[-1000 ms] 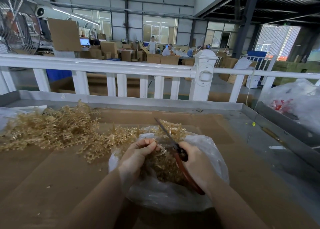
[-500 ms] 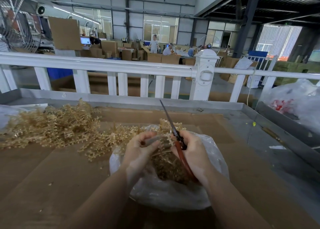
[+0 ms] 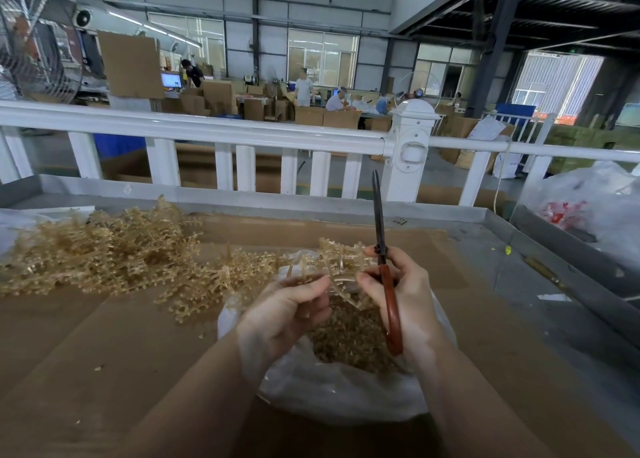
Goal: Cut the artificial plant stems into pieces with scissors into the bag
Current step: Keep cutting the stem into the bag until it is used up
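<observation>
My right hand (image 3: 403, 295) grips red-handled scissors (image 3: 383, 260) with the closed blades pointing straight up. The same hand's fingertips also touch a tan plastic plant stem (image 3: 341, 265) held over the bag. My left hand (image 3: 287, 314) pinches the near end of that stem. Below both hands sits a clear plastic bag (image 3: 332, 392) holding several cut tan pieces (image 3: 349, 340). A long heap of uncut tan stems (image 3: 114, 253) lies on the cardboard to the left.
Brown cardboard (image 3: 104, 364) covers the metal-rimmed table (image 3: 540, 250). A white railing (image 3: 214, 134) runs along the far side. A large plastic bag with red print (image 3: 588, 212) sits at the right. Workers and cardboard boxes (image 3: 311, 111) fill the hall beyond.
The scissors have swung from leaning left to standing upright, and both hands rose slightly. A stem piece now spans between my two hands above the bag.
</observation>
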A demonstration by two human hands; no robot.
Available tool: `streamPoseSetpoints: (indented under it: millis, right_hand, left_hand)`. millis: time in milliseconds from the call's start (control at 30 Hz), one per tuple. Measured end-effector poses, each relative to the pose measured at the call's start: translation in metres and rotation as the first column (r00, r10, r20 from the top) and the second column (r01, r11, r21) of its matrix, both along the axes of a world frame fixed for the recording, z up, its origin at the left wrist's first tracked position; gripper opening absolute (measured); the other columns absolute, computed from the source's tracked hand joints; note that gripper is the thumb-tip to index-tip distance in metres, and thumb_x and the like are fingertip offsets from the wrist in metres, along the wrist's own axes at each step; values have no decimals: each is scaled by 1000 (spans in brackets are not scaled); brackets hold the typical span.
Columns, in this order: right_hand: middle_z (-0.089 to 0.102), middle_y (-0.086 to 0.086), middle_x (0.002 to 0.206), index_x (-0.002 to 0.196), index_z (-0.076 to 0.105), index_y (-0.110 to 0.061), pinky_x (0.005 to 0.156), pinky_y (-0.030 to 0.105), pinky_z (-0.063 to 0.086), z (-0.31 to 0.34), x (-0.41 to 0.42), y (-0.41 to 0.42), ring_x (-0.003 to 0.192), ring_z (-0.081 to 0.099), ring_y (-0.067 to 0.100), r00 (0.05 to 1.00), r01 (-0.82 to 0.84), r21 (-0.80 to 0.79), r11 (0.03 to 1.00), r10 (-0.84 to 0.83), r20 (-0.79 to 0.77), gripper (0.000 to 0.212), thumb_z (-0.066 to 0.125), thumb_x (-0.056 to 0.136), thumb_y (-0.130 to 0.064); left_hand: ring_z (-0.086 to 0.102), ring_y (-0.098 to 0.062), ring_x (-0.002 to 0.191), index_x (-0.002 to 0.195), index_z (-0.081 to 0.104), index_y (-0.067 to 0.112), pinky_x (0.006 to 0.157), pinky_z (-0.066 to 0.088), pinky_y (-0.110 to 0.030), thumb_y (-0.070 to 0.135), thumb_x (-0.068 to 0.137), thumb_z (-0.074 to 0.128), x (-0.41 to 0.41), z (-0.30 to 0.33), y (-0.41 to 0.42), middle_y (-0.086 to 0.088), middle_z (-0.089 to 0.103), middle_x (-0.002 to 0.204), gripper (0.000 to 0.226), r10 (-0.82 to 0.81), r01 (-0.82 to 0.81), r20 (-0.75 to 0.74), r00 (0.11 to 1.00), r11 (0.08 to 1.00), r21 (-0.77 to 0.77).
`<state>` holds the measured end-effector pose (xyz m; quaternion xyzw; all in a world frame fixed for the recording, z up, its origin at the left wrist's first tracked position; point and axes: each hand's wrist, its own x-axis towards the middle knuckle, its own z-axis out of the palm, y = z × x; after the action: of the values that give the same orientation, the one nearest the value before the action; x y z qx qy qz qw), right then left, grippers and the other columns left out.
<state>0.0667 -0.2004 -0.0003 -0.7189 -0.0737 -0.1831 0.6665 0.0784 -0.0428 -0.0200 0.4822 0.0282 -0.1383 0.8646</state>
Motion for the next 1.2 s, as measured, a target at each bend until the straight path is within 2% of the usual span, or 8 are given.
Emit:
streamPoseSetpoints:
  millis: [133, 333, 467, 567, 733, 900, 1067, 1200]
  right_hand:
    - [69, 3, 79, 98, 64, -21, 69, 14, 50, -4, -2, -1, 75, 65, 9, 1000, 19, -53, 998, -19, -10, 33, 72, 78, 4]
    - [70, 2, 90, 113, 62, -14, 78, 10, 48, -8, -6, -1, 82, 64, 4, 995, 82, -153, 985, -90, -44, 37, 72, 79, -1]
    - [71, 2, 96, 114, 62, -14, 62, -4, 35, -7, -8, -3, 73, 59, -14, 993, 104, -237, 966, -113, -26, 39, 74, 78, -3]
    - [70, 0, 93, 112, 62, -18, 75, 9, 48, -9, -8, -1, 82, 63, -5, 994, 96, -216, 972, -105, -32, 41, 73, 77, 0]
    - [67, -7, 79, 90, 58, -35, 72, 12, 49, -15, -5, 1, 79, 65, 3, 992, 124, -247, 961, -130, -8, 44, 74, 75, 3]
    - [68, -7, 80, 90, 58, -36, 70, 11, 48, -18, -4, 2, 79, 64, -1, 992, 118, -300, 947, -124, -1, 41, 71, 78, 1]
    - [69, -8, 93, 110, 60, -24, 84, 23, 53, -21, -3, 2, 91, 65, 5, 994, 91, -291, 952, -106, -38, 42, 73, 77, -2]
    - [68, -10, 91, 108, 60, -26, 81, 17, 52, -21, -4, 2, 89, 64, 2, 995, 89, -281, 955, -99, -21, 40, 74, 78, -4]
  left_hand:
    - [66, -18, 62, 87, 55, 6, 58, 57, -30, 5, 70, 70, -4, -4, -5, -6, 64, 66, 23, -27, 26, -8, 1000, 1000, -14]
    - [70, -20, 59, 90, 46, 9, 54, 58, -32, 4, 92, 57, -6, -11, -16, -6, 68, 58, 12, 147, -147, -18, 989, 989, 24]
    - [71, -20, 63, 104, 51, 1, 57, 59, -32, -3, 88, 59, -5, -13, -16, -10, 71, 69, 18, 157, -158, -19, 987, 984, -83]
    - [72, -19, 67, 115, 53, -3, 58, 58, -28, -5, 84, 61, -6, -13, -15, -10, 72, 72, 32, 119, -120, -13, 993, 984, -128]
    - [71, -19, 64, 80, 68, -6, 55, 56, -26, -3, 73, 66, -4, -11, -12, -14, 71, 72, 8, 36, -40, -82, 996, 998, -51]
    - [72, -19, 67, 90, 66, -6, 57, 56, -25, -4, 63, 73, -5, -13, -11, -13, 73, 75, 28, 23, -22, -66, 998, 999, 23]
    - [73, -21, 73, 88, 69, -3, 57, 56, -23, -5, 78, 68, -5, -18, -14, -15, 74, 80, 10, 100, -96, -49, 994, 993, 65]
    - [71, -17, 68, 78, 72, 6, 57, 56, -27, 2, 79, 71, -5, -23, -18, -7, 73, 70, 4, 240, -234, -59, 969, 967, 98]
